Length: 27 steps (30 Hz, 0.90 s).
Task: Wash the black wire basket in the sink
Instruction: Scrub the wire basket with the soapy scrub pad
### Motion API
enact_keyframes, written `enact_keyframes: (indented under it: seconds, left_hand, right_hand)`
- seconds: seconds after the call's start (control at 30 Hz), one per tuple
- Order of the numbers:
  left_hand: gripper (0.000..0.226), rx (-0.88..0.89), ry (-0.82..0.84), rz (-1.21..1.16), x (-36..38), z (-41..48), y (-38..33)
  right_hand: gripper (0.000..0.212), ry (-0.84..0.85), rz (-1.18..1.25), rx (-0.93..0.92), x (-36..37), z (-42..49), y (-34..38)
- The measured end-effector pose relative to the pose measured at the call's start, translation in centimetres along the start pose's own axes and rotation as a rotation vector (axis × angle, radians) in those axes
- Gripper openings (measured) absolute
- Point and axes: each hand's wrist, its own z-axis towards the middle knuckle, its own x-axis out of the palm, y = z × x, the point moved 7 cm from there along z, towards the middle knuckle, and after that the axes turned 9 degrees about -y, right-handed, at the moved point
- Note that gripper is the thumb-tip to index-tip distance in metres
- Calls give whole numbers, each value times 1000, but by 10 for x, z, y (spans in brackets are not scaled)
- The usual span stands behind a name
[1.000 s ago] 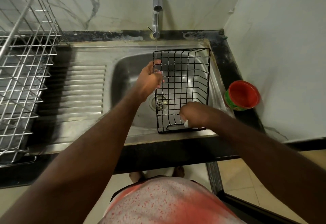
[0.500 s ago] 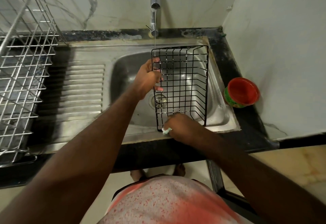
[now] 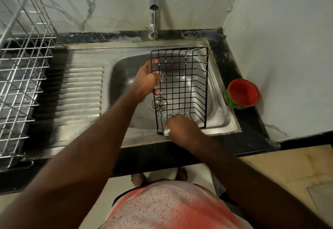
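A black wire basket [image 3: 185,84] stands over the steel sink [image 3: 124,77], its open side facing me. My left hand [image 3: 146,81] grips the basket's left rim. My right hand [image 3: 180,127] is at the basket's near bottom edge, curled round a small pale scrubber [image 3: 166,131] that peeks out at its left. A thin stream of water falls from the tap [image 3: 153,7] onto the basket's top left corner.
A red and green bowl [image 3: 242,93] sits on the black counter right of the sink. A metal dish rack [image 3: 19,77] stands at the left, past the ribbed drainboard [image 3: 82,91]. The drain [image 3: 159,102] shows behind the wires. White walls close in behind and right.
My right hand slid left along the basket's near edge, from its right part to the left corner. The left hand kept its hold on the rim.
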Motion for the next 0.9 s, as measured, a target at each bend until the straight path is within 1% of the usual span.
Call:
enact_keyframes:
  seconds: [0.07, 0.13, 0.23, 0.4, 0.5, 0.53, 0.6, 0.7, 0.73, 0.8, 0.9]
  left_hand:
    - [61, 0, -5, 14, 0, 0, -1]
    - [62, 4, -1, 31, -1, -1, -2]
    - [63, 6, 7, 49, -3, -1, -3]
    - [59, -1, 10, 68, -4, 2, -3]
    - [60, -12, 10, 76, -2, 3, -5]
    - [59, -20, 5, 74, -1, 3, -6]
    - [53, -22, -21, 79, 0, 5, -10]
    - [39, 34, -49, 160, 6, 9, -24]
    - [33, 57, -44, 197, 10, 10, -30]
    - [22, 95, -16, 278, 20, 14, -44]
    - [24, 139, 66, 472, 39, 21, -64]
  right_hand:
    - [14, -15, 0, -96, 4, 2, 21]
    - [16, -15, -34, -144, 5, 3, 28]
    - [16, 5, -82, -92, 0, 1, 7]
    - [21, 45, -283, 49, -23, -8, -52]
    - [25, 62, -319, 56, -25, -10, -61]
    - [25, 51, -309, 49, -24, -9, -60]
    - [25, -8, -204, 80, -27, -7, -62]
    - [29, -188, -13, 95, -41, -3, -64]
    - [30, -214, 13, 79, -44, -1, -62]
    - [29, -190, 51, 48, -44, 2, -52]
    - [27, -135, 72, 26, -37, 8, -37]
